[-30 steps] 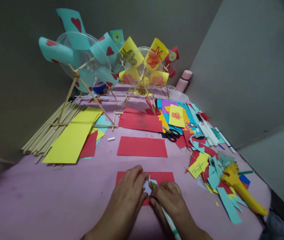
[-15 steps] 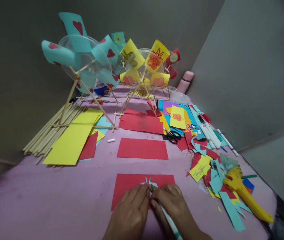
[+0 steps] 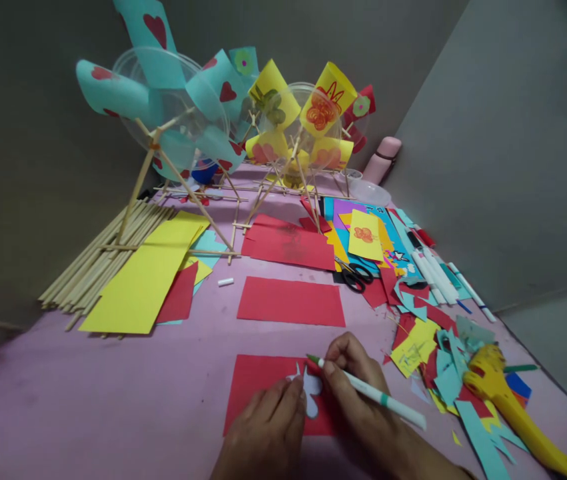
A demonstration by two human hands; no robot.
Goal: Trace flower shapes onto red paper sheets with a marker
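A pale butterfly-shaped cutout (image 3: 312, 399) with two thin antennae lies on a red paper (image 3: 244, 380) near the front of the table. My left hand (image 3: 269, 427) presses down over the cutout's left side, its fingers close together. Just right of the cutout, my right hand (image 3: 358, 383) grips a white marker (image 3: 388, 400) with a green tip. The tip is by the top of the antennae, at the paper's upper edge. Behind lies another red paper strip (image 3: 290, 301).
Paper pinwheels on stick stands (image 3: 156, 140) rise at the back. Yellow paper (image 3: 148, 280) and sticks (image 3: 88, 260) lie left. Scissors (image 3: 354, 276), markers (image 3: 436, 273), paper scraps (image 3: 448, 373) and a yellow glue gun (image 3: 518, 413) are on the right.
My right hand has moved right and up off the cutout with the marker, which now tilts more sideways. More of the cutout shows. The whole view has shifted slightly.
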